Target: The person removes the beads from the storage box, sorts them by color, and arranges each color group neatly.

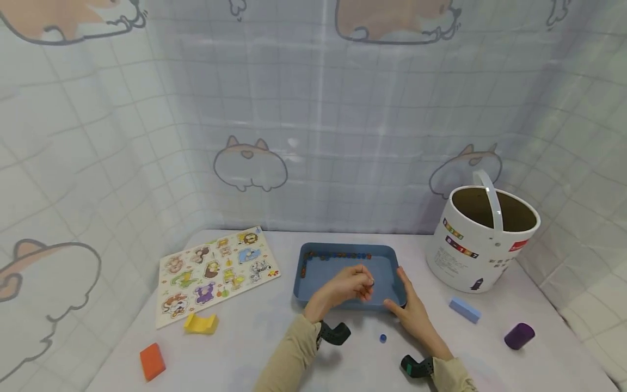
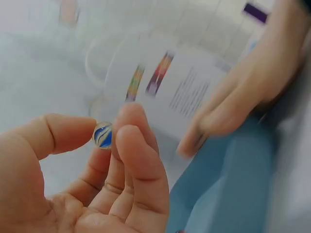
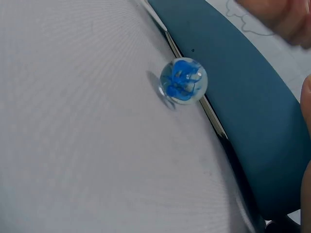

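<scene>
My left hand (image 1: 345, 287) is above the blue-grey tray (image 1: 320, 276), pinching a clear marble with a blue swirl (image 2: 103, 135) between thumb and fingertips. At the tray's right end is my right hand (image 1: 415, 313), fingers extended and spread along the rim. Inside the tray, a line of small marbles (image 1: 343, 255) follows the back wall and turns down the left side. Another clear and blue marble (image 3: 183, 81) lies on the white table just in front of the tray, left of the right wrist in the head view.
A white bucket (image 1: 458, 261) with a raised handle stands at the back right. Near it lie a light blue block (image 1: 464, 310) and a purple cylinder (image 1: 519, 336). On the left are an animal puzzle board (image 1: 215, 275), a yellow block (image 1: 201, 324) and an orange block (image 1: 153, 361).
</scene>
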Demonstrator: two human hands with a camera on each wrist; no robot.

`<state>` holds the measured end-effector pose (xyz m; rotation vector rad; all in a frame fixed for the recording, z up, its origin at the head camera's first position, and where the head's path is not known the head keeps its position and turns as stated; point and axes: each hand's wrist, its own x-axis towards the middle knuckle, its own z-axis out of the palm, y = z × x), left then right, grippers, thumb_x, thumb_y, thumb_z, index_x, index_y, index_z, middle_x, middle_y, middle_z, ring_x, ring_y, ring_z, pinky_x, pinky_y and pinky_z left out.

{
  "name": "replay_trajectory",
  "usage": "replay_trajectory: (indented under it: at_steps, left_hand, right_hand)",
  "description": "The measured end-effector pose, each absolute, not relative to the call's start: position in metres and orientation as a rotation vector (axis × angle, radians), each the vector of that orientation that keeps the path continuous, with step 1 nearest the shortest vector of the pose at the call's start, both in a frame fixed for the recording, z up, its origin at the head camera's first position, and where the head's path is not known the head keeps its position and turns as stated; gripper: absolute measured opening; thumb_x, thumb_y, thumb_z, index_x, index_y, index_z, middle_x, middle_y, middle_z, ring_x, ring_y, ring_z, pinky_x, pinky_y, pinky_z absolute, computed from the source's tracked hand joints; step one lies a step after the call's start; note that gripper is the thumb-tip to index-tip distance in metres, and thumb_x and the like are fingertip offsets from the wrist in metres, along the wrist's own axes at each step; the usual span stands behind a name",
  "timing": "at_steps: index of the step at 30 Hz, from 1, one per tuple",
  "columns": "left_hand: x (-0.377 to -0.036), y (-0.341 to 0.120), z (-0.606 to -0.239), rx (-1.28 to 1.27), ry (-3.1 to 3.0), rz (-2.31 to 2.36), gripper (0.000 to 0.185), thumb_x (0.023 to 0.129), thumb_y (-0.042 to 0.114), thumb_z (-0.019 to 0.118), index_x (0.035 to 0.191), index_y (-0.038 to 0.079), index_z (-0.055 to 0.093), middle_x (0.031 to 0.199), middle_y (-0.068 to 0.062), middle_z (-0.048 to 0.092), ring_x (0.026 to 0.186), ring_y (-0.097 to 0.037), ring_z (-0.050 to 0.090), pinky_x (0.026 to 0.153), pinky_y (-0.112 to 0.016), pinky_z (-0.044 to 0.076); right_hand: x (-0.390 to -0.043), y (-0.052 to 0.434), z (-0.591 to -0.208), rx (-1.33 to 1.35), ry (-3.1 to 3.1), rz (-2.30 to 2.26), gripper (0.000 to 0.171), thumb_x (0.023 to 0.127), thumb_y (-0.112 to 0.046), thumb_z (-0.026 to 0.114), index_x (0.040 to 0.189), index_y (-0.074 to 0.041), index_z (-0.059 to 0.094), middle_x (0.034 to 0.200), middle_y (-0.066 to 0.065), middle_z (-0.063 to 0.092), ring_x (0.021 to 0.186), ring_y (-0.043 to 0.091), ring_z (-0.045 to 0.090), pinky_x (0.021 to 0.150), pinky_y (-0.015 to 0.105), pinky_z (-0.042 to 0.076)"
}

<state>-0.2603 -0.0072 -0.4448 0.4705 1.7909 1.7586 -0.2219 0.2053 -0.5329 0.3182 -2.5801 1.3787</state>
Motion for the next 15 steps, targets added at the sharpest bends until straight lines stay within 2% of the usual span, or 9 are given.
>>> replay_trajectory:
  at_steps: [7,15]
  left_hand:
    - [-0.208,-0.014,-0.462,0.51,1.864,1.602,0.006,0.092,0.01,0.056,0.087,0.009,0.058,0.07,-0.002,0.061,0.053,-0.01,0.055,0.053,-0.024,0.046]
    - [-0.186,-0.008,-0.481,0.483,2.22,1.381,0.007,0.09,0.012,0.064,0.084,0.011,0.066,0.06,0.0,0.063,0.043,-0.009,0.051,0.043,-0.023,0.041]
  right_hand:
    - [-0.22,0.205,-0.533,0.311,-2.577,1.382,0.089,0.088,-0.022,0.071,0.156,-0.008,0.014,0.161,0.021,0.015,0.144,0.049,0.018,0.109,0.067,0.021]
    - [-0.219,0.204,-0.53,0.315,-2.573,1.394,0.09,0.087,-0.022,0.071,0.155,-0.008,0.015,0.161,0.02,0.015,0.144,0.048,0.018,0.109,0.066,0.02]
